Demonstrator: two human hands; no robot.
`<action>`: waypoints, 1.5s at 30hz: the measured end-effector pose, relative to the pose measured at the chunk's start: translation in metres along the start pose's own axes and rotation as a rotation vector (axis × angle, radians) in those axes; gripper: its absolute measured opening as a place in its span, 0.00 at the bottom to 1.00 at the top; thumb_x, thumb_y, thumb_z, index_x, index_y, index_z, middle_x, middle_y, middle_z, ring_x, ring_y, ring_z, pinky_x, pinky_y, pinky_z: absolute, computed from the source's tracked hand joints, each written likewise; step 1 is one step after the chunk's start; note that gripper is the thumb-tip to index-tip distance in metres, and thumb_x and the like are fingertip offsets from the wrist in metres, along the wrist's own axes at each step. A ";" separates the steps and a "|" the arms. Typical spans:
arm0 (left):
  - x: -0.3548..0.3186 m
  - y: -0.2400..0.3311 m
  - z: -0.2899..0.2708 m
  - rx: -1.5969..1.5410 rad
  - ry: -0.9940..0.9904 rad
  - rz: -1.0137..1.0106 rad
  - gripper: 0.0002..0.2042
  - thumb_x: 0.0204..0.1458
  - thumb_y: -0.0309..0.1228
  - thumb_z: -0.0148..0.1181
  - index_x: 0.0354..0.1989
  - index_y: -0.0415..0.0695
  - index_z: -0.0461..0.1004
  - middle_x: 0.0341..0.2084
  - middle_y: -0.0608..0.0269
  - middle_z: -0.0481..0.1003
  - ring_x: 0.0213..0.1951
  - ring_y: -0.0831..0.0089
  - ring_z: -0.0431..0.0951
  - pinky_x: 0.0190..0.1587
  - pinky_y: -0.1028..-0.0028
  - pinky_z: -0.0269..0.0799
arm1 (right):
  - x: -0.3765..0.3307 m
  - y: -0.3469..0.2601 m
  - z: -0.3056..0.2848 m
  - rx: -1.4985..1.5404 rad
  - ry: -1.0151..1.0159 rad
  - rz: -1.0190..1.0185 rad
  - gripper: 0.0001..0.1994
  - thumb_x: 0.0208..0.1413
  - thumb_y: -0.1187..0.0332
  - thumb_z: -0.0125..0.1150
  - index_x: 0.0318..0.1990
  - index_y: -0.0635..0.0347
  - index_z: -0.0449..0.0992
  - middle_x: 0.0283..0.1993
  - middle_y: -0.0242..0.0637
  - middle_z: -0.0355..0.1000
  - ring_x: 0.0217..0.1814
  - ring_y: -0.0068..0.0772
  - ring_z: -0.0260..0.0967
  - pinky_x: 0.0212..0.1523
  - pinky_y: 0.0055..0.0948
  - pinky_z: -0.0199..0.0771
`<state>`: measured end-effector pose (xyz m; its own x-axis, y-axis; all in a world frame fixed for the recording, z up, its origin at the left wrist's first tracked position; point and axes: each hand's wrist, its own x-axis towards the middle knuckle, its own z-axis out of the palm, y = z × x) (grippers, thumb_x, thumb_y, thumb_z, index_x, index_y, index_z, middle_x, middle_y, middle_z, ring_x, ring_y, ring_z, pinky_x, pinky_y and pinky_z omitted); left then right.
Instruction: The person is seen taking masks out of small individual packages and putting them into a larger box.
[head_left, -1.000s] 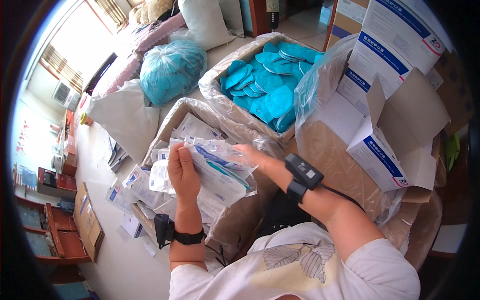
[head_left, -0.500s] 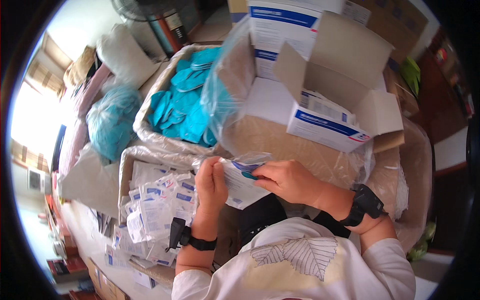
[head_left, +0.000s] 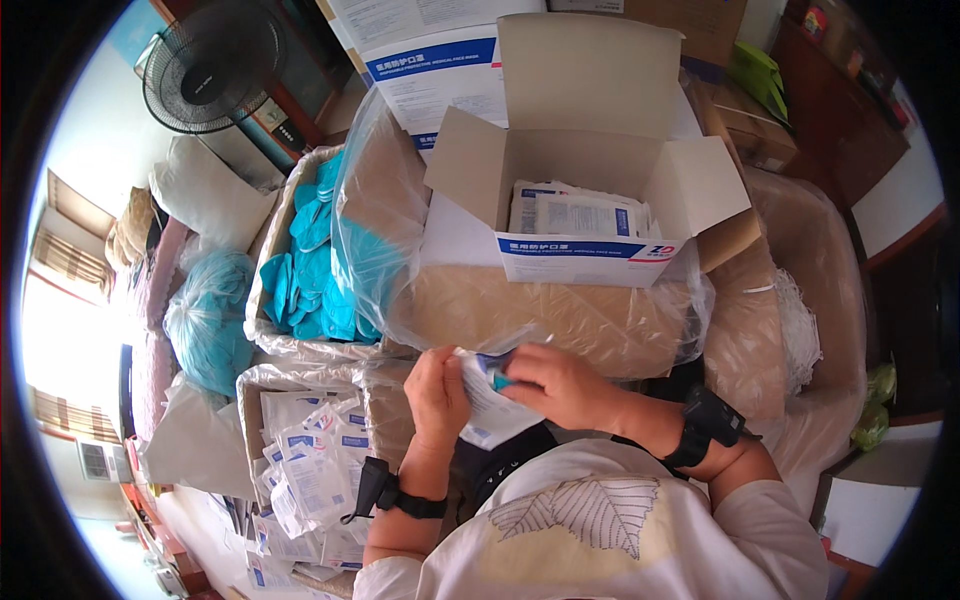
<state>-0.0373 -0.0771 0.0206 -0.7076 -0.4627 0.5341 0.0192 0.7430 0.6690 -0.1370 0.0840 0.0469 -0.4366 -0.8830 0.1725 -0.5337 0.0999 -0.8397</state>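
Observation:
My left hand pinches the upper left edge of a white paper packet with blue print, held over my lap. At the packet's top opening is my right hand, its fingers curled on a folded teal mask. Only a small teal bit shows; the rest is hidden by the fingers and packet. To the left of my hands, a lined carton holds a heap of similar packets. Beyond it, teal masks fill another lined carton.
An open white box with upright flaps holds packets and stands on a big plastic-covered carton. White cords lie in a lined carton at right. A tied bag of teal pieces and a fan are at left.
The whole view has swung, so the boxes appear further left and the fan shows fully. Less of the teal mask is visible at the packet's opening. Both hands keep their hold.

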 end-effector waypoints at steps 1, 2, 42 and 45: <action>-0.001 -0.005 0.000 0.011 0.017 -0.035 0.05 0.51 0.24 0.46 0.31 0.37 0.69 0.20 0.51 0.70 0.23 0.56 0.71 0.26 0.69 0.66 | 0.000 -0.001 -0.009 0.053 0.124 -0.046 0.11 0.53 0.66 0.53 0.40 0.63 0.70 0.42 0.40 0.68 0.41 0.36 0.67 0.42 0.32 0.67; -0.001 -0.008 -0.001 0.023 0.034 -0.070 0.05 0.52 0.24 0.46 0.32 0.37 0.69 0.20 0.51 0.70 0.23 0.56 0.71 0.26 0.69 0.66 | 0.001 -0.002 -0.019 0.106 0.247 -0.092 0.12 0.54 0.65 0.52 0.41 0.62 0.70 0.42 0.41 0.68 0.43 0.36 0.67 0.43 0.31 0.67; -0.036 -0.019 -0.068 0.254 -0.089 0.073 0.08 0.39 0.24 0.54 0.30 0.44 0.71 0.26 0.62 0.74 0.31 0.63 0.73 0.34 0.69 0.65 | 0.036 -0.023 0.037 0.113 -0.504 0.207 0.11 0.48 0.63 0.56 0.30 0.64 0.75 0.24 0.40 0.72 0.28 0.30 0.70 0.31 0.29 0.69; -0.050 -0.049 -0.091 0.214 0.175 -0.367 0.07 0.51 0.27 0.47 0.33 0.38 0.71 0.28 0.50 0.73 0.32 0.54 0.72 0.36 0.64 0.67 | 0.042 -0.028 0.029 0.423 -0.255 0.230 0.10 0.53 0.65 0.53 0.30 0.63 0.75 0.25 0.31 0.70 0.28 0.17 0.66 0.29 0.22 0.67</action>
<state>0.0615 -0.1348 0.0081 -0.5101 -0.7749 0.3731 -0.3700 0.5894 0.7181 -0.1196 0.0305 0.0623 -0.2905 -0.9485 -0.1262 -0.0846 0.1568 -0.9840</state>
